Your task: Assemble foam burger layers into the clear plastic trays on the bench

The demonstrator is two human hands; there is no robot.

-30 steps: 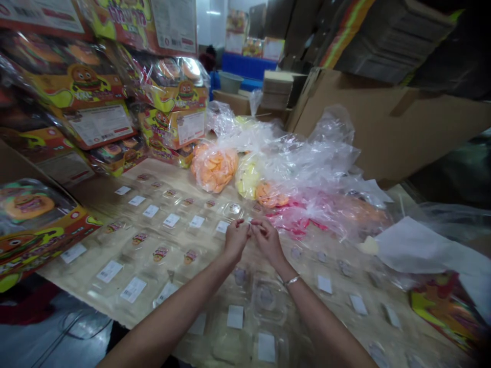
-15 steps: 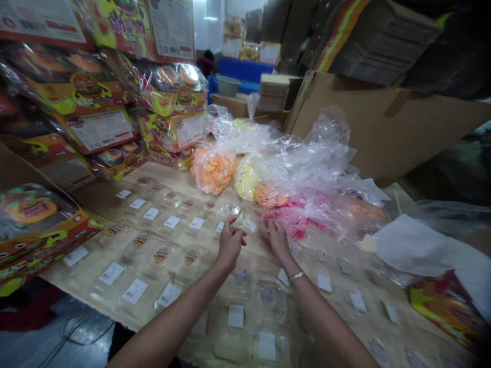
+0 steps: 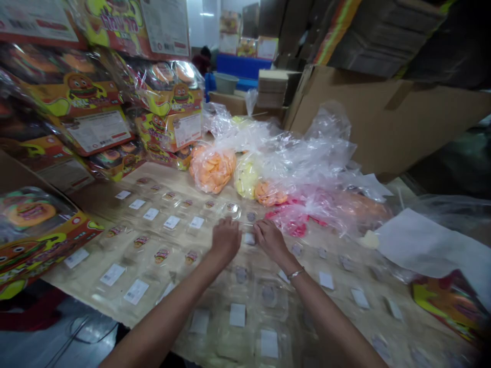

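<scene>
My left hand [image 3: 225, 238] and my right hand [image 3: 269, 238] rest close together on the table, fingers curled down around a small clear plastic case with a white label [image 3: 249, 238] that lies between them. Rows of such clear labelled cases [image 3: 171, 222] cover the cardboard-topped table [image 3: 95, 286]. Just beyond my hands lie clear plastic bags: one of orange pieces [image 3: 213, 168], one of yellow pieces [image 3: 247, 179], one of red pieces [image 3: 291, 222]. Whether the fingers pinch the case or only press on it is not clear.
Stacked burger-print toy boxes [image 3: 84, 97] wrapped in film rise at the left. A large brown cardboard carton [image 3: 383, 122] stands at the right, crumpled clear plastic [image 3: 314, 148] in front of it. White sheet [image 3: 422, 245] at right. A person in the far background [image 3: 201, 59].
My hands were joined and raised a second ago, then parted, and have now come down onto the table around one small case.
</scene>
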